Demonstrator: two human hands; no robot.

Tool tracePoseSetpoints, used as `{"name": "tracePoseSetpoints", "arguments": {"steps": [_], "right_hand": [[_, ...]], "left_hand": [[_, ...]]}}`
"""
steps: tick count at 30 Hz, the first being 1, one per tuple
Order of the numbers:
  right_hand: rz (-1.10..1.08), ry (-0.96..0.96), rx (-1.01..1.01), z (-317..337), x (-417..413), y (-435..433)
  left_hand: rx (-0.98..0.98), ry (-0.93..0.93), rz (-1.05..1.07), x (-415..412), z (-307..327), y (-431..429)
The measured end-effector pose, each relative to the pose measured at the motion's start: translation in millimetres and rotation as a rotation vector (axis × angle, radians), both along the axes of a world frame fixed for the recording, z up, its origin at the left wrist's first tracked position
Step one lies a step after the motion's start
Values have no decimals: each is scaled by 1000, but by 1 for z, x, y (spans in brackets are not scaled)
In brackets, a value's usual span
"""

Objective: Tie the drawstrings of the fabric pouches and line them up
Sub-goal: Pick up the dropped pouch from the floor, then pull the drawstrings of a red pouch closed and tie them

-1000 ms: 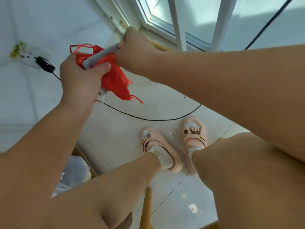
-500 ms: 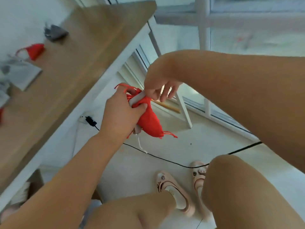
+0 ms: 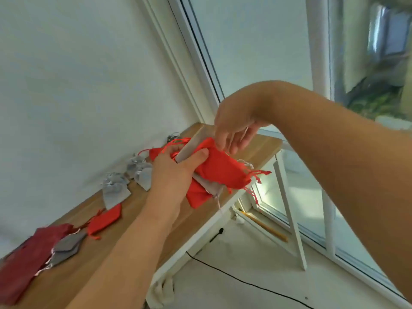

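As left hand [image 3: 176, 172] grips pouches [image 3: 220, 168], right hand [image 3: 234, 123] arches above.

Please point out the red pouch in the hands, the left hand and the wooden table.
red pouch [image 3: 223, 172], head view, on its bare fabric.
left hand [image 3: 171, 172], head view, on its back.
wooden table [image 3: 264, 147], head view, bare top near far corner.
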State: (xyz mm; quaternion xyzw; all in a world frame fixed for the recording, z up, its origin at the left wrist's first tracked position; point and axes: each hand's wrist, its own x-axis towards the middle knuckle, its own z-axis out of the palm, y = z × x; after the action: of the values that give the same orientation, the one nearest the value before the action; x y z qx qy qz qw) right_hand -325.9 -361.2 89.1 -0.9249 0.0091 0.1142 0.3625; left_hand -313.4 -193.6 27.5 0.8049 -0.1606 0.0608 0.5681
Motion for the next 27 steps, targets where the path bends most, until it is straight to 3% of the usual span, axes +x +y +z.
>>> {"name": "tracePoseSetpoints", "arguments": {"steps": [8, 14, 18, 24, 27], "right_hand": [[119, -119, 14, 52, 47, 58], [347, -110, 11, 57, 105, 101], [387, -186, 23, 41, 138, 125], [352, -329, 286, -17, 180, 154], [344, -339, 258, -43, 197, 156]], "left_hand": [[-361, 211, 47, 51, 37, 66], [-544, 306, 11, 92, 35, 117], [-606, 301, 24, 118, 19, 141], [-731, 348, 78, 154, -14, 160], [-778, 386, 85, 166, -29, 160]]}}
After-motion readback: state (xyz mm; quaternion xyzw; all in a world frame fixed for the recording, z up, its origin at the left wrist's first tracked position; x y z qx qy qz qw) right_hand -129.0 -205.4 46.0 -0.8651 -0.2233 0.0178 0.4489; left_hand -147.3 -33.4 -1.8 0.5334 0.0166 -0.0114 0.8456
